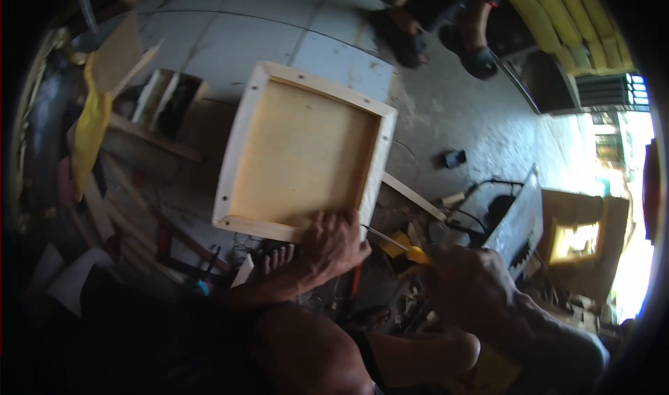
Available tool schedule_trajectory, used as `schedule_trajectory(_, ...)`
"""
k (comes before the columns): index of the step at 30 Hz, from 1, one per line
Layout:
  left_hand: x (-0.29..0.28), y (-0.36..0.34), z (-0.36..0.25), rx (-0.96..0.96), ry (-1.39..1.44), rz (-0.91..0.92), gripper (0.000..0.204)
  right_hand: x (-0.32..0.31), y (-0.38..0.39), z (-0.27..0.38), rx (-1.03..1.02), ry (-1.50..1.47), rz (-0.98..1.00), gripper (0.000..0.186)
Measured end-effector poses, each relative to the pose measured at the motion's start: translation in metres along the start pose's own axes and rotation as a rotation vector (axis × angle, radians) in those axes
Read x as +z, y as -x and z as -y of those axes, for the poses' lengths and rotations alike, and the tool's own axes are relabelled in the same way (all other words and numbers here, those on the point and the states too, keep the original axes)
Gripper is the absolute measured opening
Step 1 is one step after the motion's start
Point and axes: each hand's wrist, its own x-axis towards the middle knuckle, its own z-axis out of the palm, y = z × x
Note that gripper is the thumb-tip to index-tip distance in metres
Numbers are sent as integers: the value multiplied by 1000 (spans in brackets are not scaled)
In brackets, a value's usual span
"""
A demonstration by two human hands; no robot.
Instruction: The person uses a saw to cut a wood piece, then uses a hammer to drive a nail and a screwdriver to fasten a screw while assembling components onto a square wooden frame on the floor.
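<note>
A square pale wooden frame with a thin panel inside [307, 144] and dark screw spots along its rim lies tilted slightly in front of me. My left hand [331, 245] grips its lower right corner, fingers curled over the near edge. My right hand [470, 290], lower right and dim, is closed on a yellow-handled screwdriver [418, 254], whose thin metal shaft reaches toward that corner beside my left fingers; whether the tip touches the wood is hard to make out.
Another person's feet [477, 57] are at top right. Yellow padded rolls [571, 15], a grey metal machine [509, 221] and a brown board [585, 269] stand right. Left are cardboard [111, 53], a compartmented box [167, 102] and wood strips [132, 214]. My knees and bare foot show below.
</note>
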Motion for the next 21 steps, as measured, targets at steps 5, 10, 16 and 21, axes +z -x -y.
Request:
schedule_trajectory(5, 1, 2, 2, 7, 54, -17, 60, 3, 7, 4, 48, -2, -30, 49)
schedule_trajectory(10, -2, 9, 2, 142, -10, -1, 66, 8, 5, 3, -112, 126, -233, 45)
schedule_trajectory(16, 15, 32, 30, 354, -89, -329, 63, 10, -12, -4, 22, -104, -174, 40)
schedule_trajectory(21, 26, 25, 29, 470, -82, -387, 46, 4, -1, 7, 11, 249, -196, 38)
